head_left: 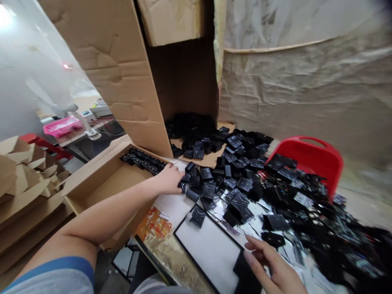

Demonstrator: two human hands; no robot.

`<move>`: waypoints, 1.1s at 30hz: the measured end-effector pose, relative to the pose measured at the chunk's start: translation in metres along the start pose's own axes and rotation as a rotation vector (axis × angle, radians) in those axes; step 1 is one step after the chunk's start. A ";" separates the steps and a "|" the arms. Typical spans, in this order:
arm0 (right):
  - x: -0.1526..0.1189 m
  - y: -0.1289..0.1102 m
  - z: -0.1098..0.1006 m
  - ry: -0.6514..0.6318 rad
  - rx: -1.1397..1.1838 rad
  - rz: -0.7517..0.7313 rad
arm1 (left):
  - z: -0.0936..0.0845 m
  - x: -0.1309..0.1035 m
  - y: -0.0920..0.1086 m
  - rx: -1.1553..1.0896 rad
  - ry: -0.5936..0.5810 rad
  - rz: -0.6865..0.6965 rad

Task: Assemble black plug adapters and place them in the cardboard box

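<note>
My left hand [170,179] is stretched out to the near-left edge of a heap of small black plastic pieces [239,163]. Its fingers curl down onto a black plastic piece [183,187] beside the box; the fingertips are partly hidden. My right hand [274,265] hovers low at the front right, thumb and fingers apart. Next to its thumb is a dark stepped part [245,272], lying over the corner of a white panel with a black frame [205,241]. One black square piece [197,216] rests on the panel's far end.
An open cardboard box [107,183] at the left holds rows of black pieces [143,160]. A tall carton [122,73] stands behind, black pieces spilling from it. A red chair [330,159] is behind the heap at right. Folded cardboard [27,204] is stacked far left.
</note>
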State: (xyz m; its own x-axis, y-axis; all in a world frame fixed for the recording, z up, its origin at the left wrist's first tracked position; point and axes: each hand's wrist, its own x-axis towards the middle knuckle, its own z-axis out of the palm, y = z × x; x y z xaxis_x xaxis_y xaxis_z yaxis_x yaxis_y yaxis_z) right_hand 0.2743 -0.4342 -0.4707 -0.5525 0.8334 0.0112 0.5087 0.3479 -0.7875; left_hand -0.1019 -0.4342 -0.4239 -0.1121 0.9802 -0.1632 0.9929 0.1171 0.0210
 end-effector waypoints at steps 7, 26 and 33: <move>0.001 0.022 -0.038 0.102 -0.433 0.039 | 0.014 -0.003 0.009 0.074 -0.064 0.178; 0.057 0.048 -0.003 0.238 -0.791 0.013 | 0.043 -0.108 0.124 -0.530 0.245 0.266; 0.012 -0.003 -0.009 0.472 0.064 -0.057 | 0.052 -0.096 0.151 -0.830 0.311 0.224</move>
State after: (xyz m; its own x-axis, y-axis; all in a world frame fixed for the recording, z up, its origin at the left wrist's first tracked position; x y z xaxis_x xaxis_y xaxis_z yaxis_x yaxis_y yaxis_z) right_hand 0.2721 -0.4215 -0.4621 -0.2104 0.9229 0.3224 0.4368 0.3838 -0.8136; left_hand 0.0603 -0.5185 -0.4560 -0.0458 0.9786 0.2006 0.6589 -0.1214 0.7424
